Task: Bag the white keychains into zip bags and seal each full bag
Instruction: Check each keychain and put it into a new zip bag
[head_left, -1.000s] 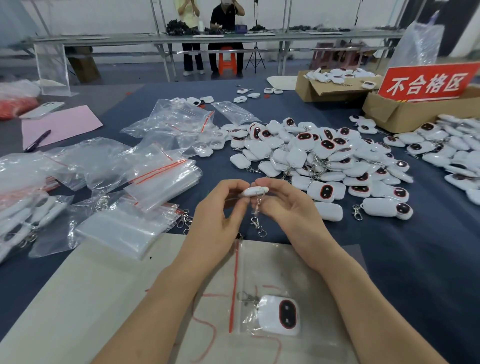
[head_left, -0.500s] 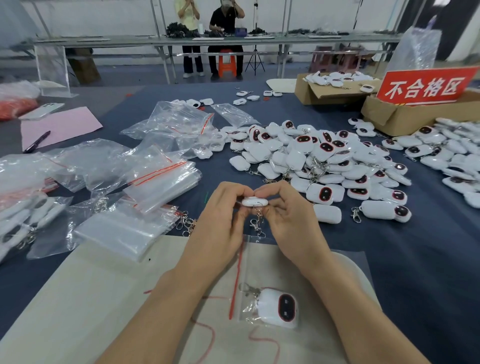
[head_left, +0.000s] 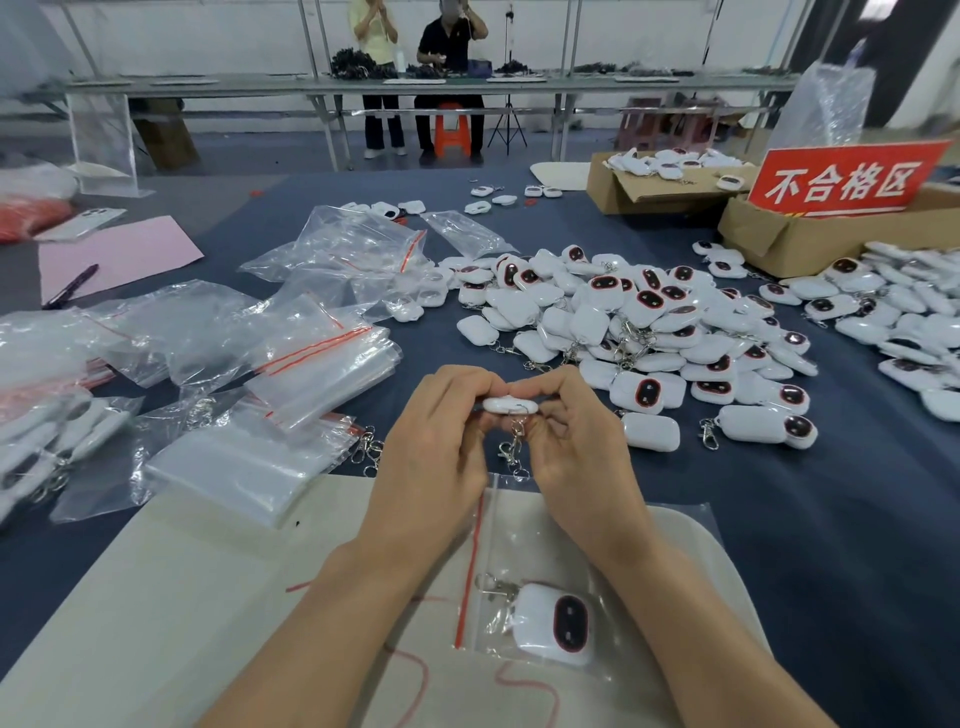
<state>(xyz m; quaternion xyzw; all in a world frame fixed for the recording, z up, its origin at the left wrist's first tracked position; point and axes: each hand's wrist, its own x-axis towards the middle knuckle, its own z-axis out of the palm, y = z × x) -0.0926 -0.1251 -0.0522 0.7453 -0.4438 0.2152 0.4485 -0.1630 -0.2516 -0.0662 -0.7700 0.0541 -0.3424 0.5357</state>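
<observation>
both hands have closed in, left hand (head_left: 436, 441) and right hand (head_left: 576, 447) pinching the small white plastic keychain (head_left: 509, 405) above the clear red-zip bag (head_left: 519, 551), likely bagging next

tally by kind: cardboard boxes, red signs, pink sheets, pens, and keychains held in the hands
cardboard boxes: 2
red sign: 1
pink sheet: 1
pen: 1
held keychain: 1
total: 6

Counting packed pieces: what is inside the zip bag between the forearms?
One white keychain with its metal clasp lies inside the zip bag. The right forearm hides part of the bag.
</observation>
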